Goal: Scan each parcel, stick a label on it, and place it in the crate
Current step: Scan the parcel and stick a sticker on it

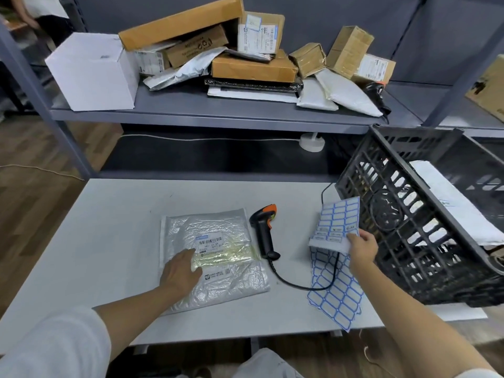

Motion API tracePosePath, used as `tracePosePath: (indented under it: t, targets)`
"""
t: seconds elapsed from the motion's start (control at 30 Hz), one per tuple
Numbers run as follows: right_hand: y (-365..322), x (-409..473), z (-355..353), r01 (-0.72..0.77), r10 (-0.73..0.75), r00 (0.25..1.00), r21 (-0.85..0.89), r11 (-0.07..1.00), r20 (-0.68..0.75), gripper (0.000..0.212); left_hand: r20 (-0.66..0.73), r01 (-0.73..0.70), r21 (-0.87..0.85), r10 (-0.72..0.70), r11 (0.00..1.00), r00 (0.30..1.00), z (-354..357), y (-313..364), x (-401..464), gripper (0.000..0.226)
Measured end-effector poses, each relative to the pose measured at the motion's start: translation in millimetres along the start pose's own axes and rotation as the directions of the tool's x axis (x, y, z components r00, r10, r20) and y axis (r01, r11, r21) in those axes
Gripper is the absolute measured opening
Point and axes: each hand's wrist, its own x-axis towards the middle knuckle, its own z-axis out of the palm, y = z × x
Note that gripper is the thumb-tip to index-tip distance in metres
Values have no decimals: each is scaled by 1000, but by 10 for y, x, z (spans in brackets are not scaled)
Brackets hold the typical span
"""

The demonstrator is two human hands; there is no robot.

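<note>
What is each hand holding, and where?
The right hand pinches a label sheet at its lower corner. The left hand holds nothing, resting flat on the silver parcel.

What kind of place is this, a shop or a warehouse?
Most likely a parcel packing or sorting station. A shelf is piled with boxes and mailer bags, a barcode scanner lies on the table, and a black crate already holds a parcel.
</note>
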Motion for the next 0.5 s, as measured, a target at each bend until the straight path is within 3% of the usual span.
tracePosePath:
  t: [0.13, 0.27, 0.5]
  targets:
    - [-138, -196, 246, -96, 58, 988, 272, 957, 147, 34, 0, -30, -116, 30, 993, 1000, -23, 105, 12, 59]
    - [-130, -618, 590, -213, 95, 929, 309, 927, 358, 25, 9, -15, -347, 19, 938, 1000, -95, 248, 65, 52]
    - [79, -1315, 1058, -325, 114, 796, 261, 909, 594, 24, 78, 134, -754, -115, 643, 990, -312, 507, 112, 45]
